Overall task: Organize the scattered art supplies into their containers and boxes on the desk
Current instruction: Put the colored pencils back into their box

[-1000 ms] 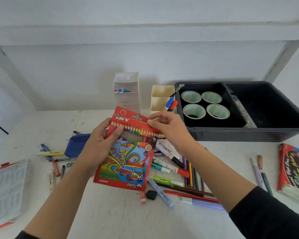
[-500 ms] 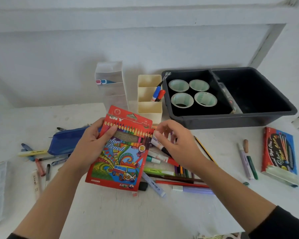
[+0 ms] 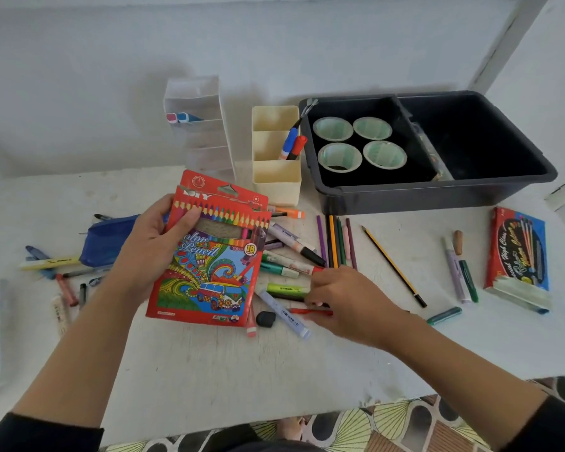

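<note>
My left hand (image 3: 150, 246) grips a red colour pencil box (image 3: 209, 256) by its left edge and holds it tilted above the white desk (image 3: 209, 370). My right hand (image 3: 343, 301) is down on the pile of markers and pencils to the right of the box, its fingers closing on a red pencil (image 3: 307, 310) that lies flat on the desk. Several colour pencils (image 3: 336, 239) lie side by side just behind that hand. A yellow-and-black pencil (image 3: 393, 265) lies further right.
At the back stand a clear drawer unit (image 3: 199, 132), a cream pen holder (image 3: 274, 158) with two markers, and a dark bin (image 3: 437, 187) with round cups. A blue pouch (image 3: 108, 239) and loose crayons lie left; a second pencil box (image 3: 516, 256) lies right.
My right hand let go of the box's top corner and dropped down and right onto the pile, reaching the red pencil. The left hand keeps the box. The view tilted downward.
</note>
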